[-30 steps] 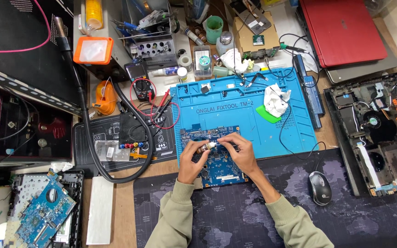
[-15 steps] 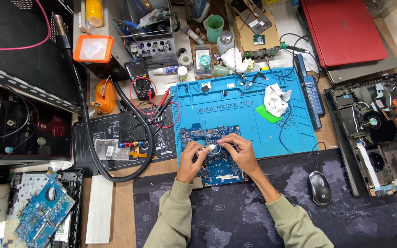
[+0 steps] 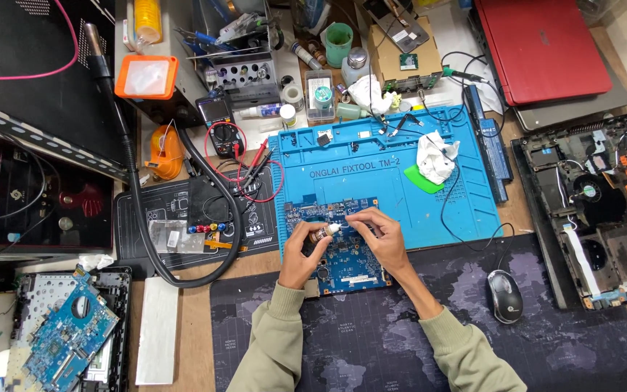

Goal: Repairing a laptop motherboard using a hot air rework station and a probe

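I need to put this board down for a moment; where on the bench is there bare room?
Free: the dark desk mat between the right sleeve and the mouse, and the middle of the blue work mat, between the circuit board and the crumpled tissue. Crowded: the back edge with bottles and tools, and both sides, with the opened laptop at right.

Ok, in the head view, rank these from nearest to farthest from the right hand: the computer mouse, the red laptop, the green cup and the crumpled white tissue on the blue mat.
From the right hand:
1. Crumpled white tissue, up and to the right on the blue mat.
2. Computer mouse, lower right on the dark desk mat; fairly close to the tissue's distance.
3. Green cup, at the top, behind the mat.
4. Red laptop, top right corner.
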